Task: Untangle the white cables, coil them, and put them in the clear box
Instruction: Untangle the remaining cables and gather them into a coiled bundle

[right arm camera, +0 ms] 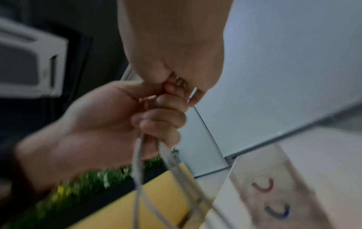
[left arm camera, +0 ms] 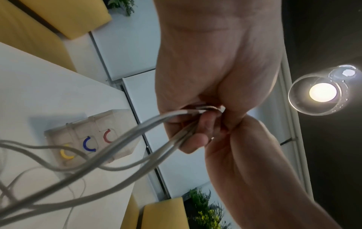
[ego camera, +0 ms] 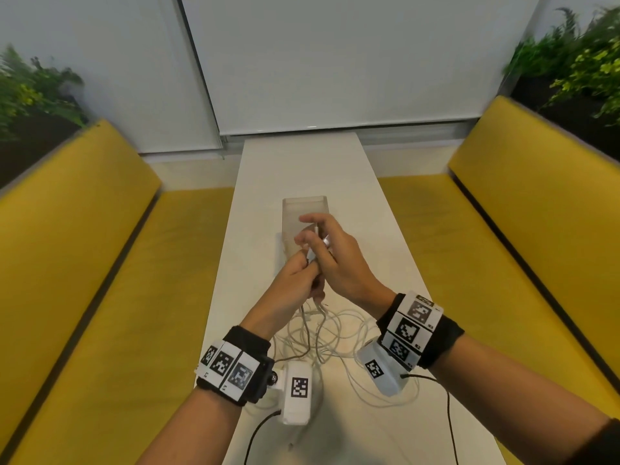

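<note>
Both hands meet in the air just in front of the clear box (ego camera: 303, 209). My left hand (ego camera: 306, 265) grips a bunch of white cables (ego camera: 322, 333), whose strands hang from the fist down to a loose tangle on the table. In the left wrist view the left hand's fingers (left arm camera: 195, 137) curl round several strands of the cables (left arm camera: 137, 134). My right hand (ego camera: 317, 234) pinches the cables' upper ends, where plugs (ego camera: 326, 242) stick out. The right wrist view is blurred; the right hand (right arm camera: 176, 82) sits directly above the left hand (right arm camera: 160, 120), and the cables (right arm camera: 137, 162) hang below.
The narrow white table (ego camera: 302, 162) runs between two yellow benches (ego camera: 84, 263). The clear box (left arm camera: 109, 124) holds red, blue and yellow C-shaped clips (left arm camera: 88, 144). Plants stand behind both benches. A lit lamp (left arm camera: 322, 92) hangs overhead.
</note>
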Demonstrator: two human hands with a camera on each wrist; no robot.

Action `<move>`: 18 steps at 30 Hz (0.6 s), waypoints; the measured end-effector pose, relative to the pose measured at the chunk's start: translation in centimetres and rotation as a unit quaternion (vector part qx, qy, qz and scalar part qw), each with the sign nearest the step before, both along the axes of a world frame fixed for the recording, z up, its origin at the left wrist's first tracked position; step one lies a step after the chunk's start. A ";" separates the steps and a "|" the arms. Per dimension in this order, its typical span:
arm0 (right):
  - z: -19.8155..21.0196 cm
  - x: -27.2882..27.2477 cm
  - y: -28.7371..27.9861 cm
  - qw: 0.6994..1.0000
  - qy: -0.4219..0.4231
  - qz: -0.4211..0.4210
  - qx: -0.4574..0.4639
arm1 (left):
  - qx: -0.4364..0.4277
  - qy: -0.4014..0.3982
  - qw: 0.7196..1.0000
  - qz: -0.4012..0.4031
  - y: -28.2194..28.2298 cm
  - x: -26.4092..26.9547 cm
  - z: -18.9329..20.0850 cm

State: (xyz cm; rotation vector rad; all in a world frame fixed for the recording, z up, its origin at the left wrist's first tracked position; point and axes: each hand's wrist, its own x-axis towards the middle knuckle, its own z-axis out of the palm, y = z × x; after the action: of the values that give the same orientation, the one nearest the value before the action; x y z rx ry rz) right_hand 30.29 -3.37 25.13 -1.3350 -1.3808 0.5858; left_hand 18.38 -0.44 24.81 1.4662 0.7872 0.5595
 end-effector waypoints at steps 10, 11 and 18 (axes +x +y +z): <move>1.3 1.4 -0.6 0.972 0.153 0.132 -0.119 | -0.070 -0.119 0.990 0.030 1.3 -0.4 1.1; 0.9 1.4 -0.8 0.965 0.173 0.148 -0.127 | -0.080 -0.159 0.984 0.029 1.8 -0.4 1.4; -1.8 0.9 -1.8 0.964 0.049 0.222 -0.141 | -0.136 -0.343 0.929 -0.001 3.5 -1.9 4.7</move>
State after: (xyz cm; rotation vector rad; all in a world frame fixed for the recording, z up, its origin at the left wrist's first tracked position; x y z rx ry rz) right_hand 31.20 -5.15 23.33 -1.1961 -1.5657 1.1709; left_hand 16.51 3.09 29.50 0.9152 0.2873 0.8594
